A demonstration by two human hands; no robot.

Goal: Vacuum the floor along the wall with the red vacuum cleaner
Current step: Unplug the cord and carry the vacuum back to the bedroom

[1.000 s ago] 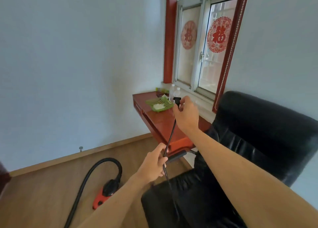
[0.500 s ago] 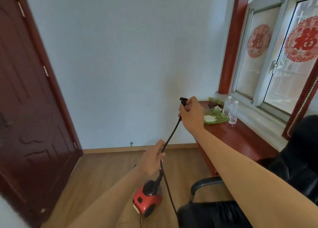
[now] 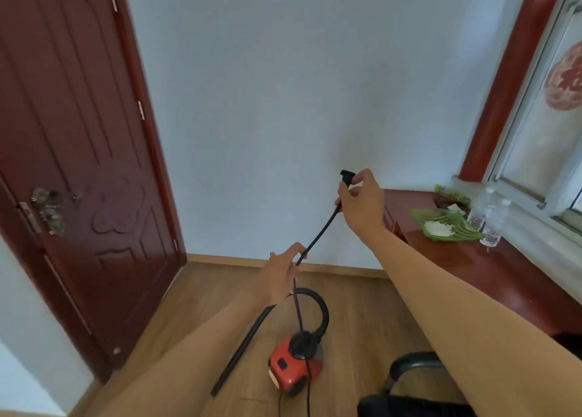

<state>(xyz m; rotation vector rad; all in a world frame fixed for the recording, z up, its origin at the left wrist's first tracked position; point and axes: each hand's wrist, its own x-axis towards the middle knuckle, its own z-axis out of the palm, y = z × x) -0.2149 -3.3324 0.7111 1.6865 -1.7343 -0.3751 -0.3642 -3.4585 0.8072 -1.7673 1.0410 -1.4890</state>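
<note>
The red vacuum cleaner point(image 3: 294, 368) sits on the wooden floor point(image 3: 362, 316) below my hands, its black hose point(image 3: 321, 306) arching over it and running down to the left. A black power cord point(image 3: 318, 238) stretches taut between my hands. My right hand point(image 3: 362, 204) pinches the cord just below its black plug point(image 3: 347, 176), held up in front of the white wall point(image 3: 283, 101). Lower down, my left hand point(image 3: 280, 273) grips the cord, which drops from there to the vacuum.
A dark red door point(image 3: 72, 164) stands at the left. A red wooden desk point(image 3: 504, 278) runs along the window wall on the right, with a green plate point(image 3: 447, 224) and two clear bottles point(image 3: 491, 221). A black chair arm point(image 3: 409, 369) is at the bottom right.
My view has swung left from the window and chair to the door and wall. Both hands keep hold of the cord, and the vacuum now lies right below them.
</note>
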